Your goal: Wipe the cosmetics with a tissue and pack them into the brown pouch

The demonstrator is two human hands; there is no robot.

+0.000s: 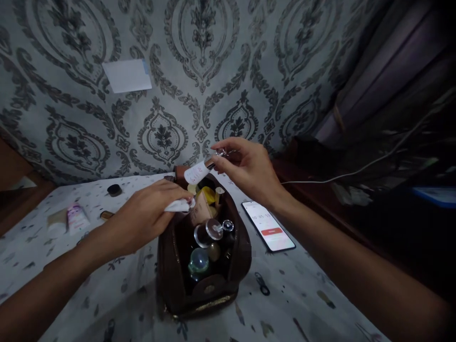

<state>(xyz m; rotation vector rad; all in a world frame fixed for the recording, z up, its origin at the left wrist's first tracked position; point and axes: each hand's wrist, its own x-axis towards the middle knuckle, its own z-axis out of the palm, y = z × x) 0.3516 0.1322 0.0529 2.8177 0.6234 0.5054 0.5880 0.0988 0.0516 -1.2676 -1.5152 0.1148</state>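
Note:
An open brown zip bag (240, 270) stands on the patterned cloth, filled with several cosmetic items. Among them are a round greenish bottle (198, 260), a clear-topped bottle (213, 229), a beige item (201, 209) and something yellow (207, 195). My right hand (249, 168) pinches a small white tube (195, 173) by its metallic cap end, tilted above the bag's far end. Over the bag's left edge, my left hand (149, 209) is closed on a white item (177, 205), perhaps a tissue or a tube.
Right of the bag lies a lit phone (270, 227). On the left of the cloth are a round black lid (114, 190), a pink-and-white tube (77, 218), a beige tube (57, 223) and a small gold-brown item (106, 215). Patterned wallpaper rises behind.

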